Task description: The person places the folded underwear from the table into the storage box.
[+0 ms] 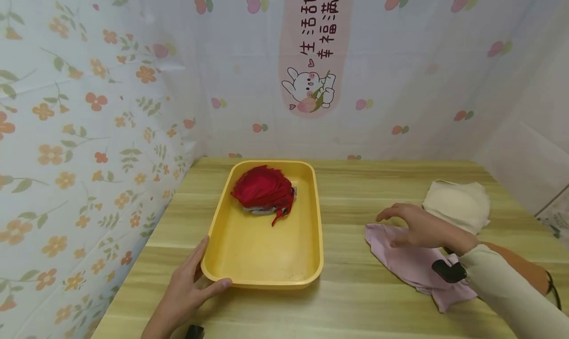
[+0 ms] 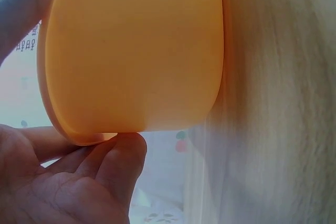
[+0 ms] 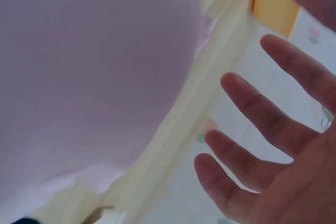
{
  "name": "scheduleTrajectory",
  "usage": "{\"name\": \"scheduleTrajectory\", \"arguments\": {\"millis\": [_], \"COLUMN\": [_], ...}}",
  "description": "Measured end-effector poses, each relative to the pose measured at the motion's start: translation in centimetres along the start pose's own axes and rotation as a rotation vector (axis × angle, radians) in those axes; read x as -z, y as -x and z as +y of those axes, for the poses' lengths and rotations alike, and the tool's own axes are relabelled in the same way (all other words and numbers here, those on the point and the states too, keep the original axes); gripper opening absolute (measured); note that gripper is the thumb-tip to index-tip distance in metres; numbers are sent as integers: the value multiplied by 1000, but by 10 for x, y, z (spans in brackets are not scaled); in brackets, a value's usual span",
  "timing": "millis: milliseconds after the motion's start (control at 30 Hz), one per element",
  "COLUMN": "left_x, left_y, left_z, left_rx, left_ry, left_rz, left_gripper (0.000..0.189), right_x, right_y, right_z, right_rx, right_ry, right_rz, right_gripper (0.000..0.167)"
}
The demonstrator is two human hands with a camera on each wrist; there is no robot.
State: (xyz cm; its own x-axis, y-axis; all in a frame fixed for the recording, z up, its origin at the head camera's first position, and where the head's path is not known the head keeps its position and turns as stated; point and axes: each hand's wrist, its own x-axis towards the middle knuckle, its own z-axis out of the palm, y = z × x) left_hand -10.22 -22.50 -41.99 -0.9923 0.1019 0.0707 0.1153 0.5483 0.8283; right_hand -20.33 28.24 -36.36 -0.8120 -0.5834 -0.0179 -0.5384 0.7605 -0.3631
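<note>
At the near-left corner of a yellow plastic tray (image 1: 262, 250), my left hand (image 1: 184, 284) grips the rim, with the thumb at the near side and the fingers along the left side. The left wrist view shows its fingers against the tray's wall (image 2: 136, 56). A bunched red cloth item (image 1: 263, 188) with a ragged edge lies in the tray's far-left part. On the right, my right hand (image 1: 422, 228) hovers over a pale pink cloth (image 1: 413, 267), fingers spread and holding nothing. The pink cloth fills much of the right wrist view.
A cream cloth item (image 1: 458, 205) lies behind the pink cloth. An orange-brown item (image 1: 517, 270) with a black cord is partly hidden by my right forearm. Patterned sheets hang behind and left of the wood-grain table (image 1: 351, 309).
</note>
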Motion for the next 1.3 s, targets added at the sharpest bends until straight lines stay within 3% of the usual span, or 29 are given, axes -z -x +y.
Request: {"name": "scheduleTrajectory", "arguments": {"millis": [233,500,733,1000,1300], "left_x": [0,-4,-3,-2,-1], "left_y": [0,1,2,0,1], "left_z": [1,0,1,1,1], "left_rx": [-6,-3,7,18,22], "left_ry": [-28,-17,-26,-14,-7], "left_rz": [-1,2,-1,-12,-13], "left_gripper": [106,106,107,107,107], "right_x": [-6,-16,-24,-29,-30], "right_y": [21,37,40,43,38], "right_z": [21,37,48,48,49], "right_rx": [-82,-80,42,-82,-130], "right_ry": [-11,-6,57,16,-94], "right_rz": [-46,-36,9,3,-54], "right_gripper": [70,89,95,100,97]}}
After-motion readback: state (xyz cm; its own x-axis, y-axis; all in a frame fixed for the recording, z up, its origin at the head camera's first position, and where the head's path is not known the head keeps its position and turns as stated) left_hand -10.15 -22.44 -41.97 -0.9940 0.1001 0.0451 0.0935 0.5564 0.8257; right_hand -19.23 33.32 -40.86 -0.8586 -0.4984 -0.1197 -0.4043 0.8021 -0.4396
